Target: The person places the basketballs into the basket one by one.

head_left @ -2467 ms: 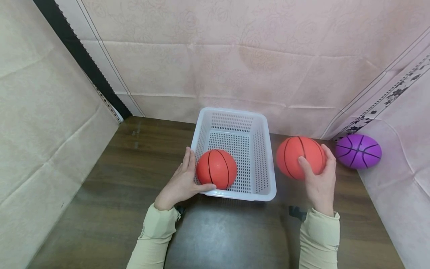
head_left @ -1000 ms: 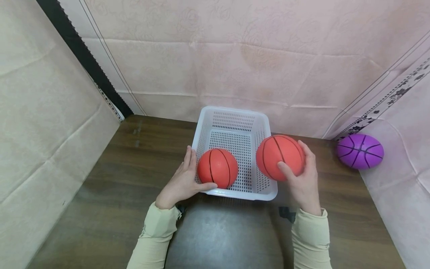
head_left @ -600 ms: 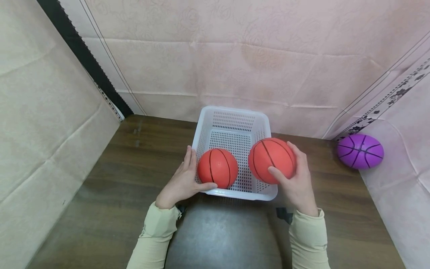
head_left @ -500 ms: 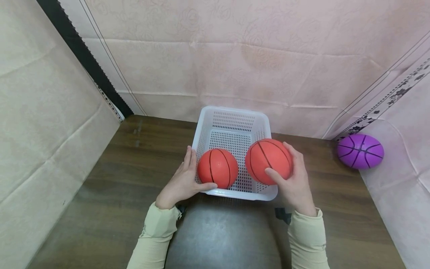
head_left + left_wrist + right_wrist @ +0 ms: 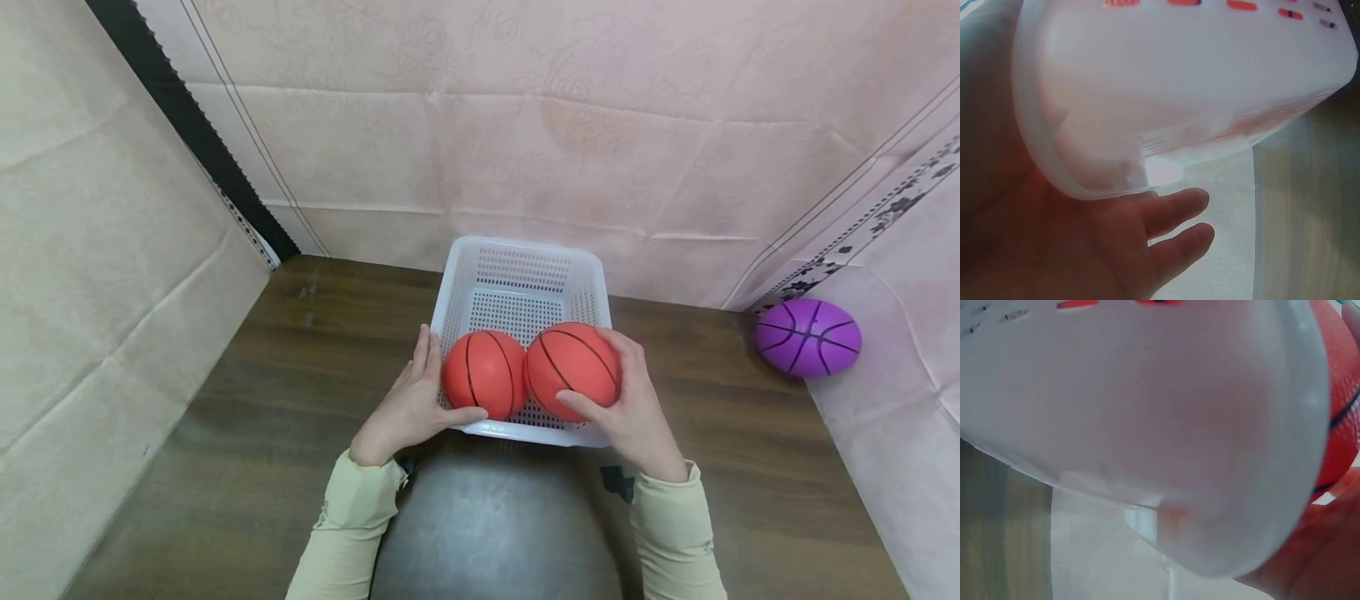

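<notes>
A white perforated plastic basket (image 5: 525,432) stands on the table. One orange basketball (image 5: 485,375) lies in its front left corner. My left hand (image 5: 402,417) rests against that corner, with straight fingers along the outside of the left wall and the thumb on the front rim. The left wrist view shows the fingers (image 5: 1179,250) extended past the basket's edge. My right hand (image 5: 633,412) holds a second orange basketball (image 5: 573,372) in the basket's front right part. In the head view this ball meets the first. The basket wall (image 5: 1135,412) covers much of it in the right wrist view.
A purple basketball (image 5: 808,338) sits at the table's right edge against the cloth side wall. Brown wood-grain table (image 5: 300,375) spreads around the basket, with a dark glossy area (image 5: 495,517) in front. A pale patterned cloth (image 5: 525,150) stands behind.
My right hand has carried the second orange basketball leftward from beside the basket, over the right rim, and down next to the first ball. My left hand has stayed at the basket's corner.
</notes>
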